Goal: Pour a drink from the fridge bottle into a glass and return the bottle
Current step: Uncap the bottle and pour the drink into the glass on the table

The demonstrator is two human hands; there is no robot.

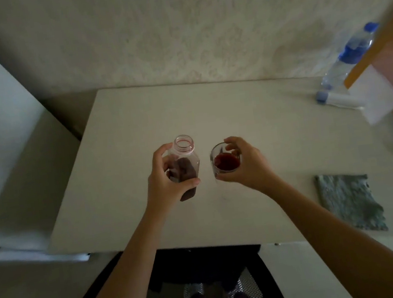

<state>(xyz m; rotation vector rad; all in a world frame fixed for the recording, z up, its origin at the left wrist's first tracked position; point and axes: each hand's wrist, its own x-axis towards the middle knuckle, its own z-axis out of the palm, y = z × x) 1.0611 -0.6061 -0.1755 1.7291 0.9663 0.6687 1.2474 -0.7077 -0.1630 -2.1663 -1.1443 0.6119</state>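
Note:
My left hand (167, 180) grips a small clear plastic bottle (186, 160) with dark red drink in its lower part. The bottle is uncapped and nearly upright, leaning slightly away from me over the white table (119, 139). Just to its right, my right hand (244, 162) wraps around a short clear glass (224, 161) holding dark red liquid. The glass sits close above or on the table; I cannot tell which. Bottle and glass are a small gap apart.
A water bottle with a blue label (346, 59) stands at the table's far right beside a small white tube (336, 99) and a white box (378, 92). A grey-green cloth (349, 201) lies at the near right. A black chair (203, 288) sits below the front edge.

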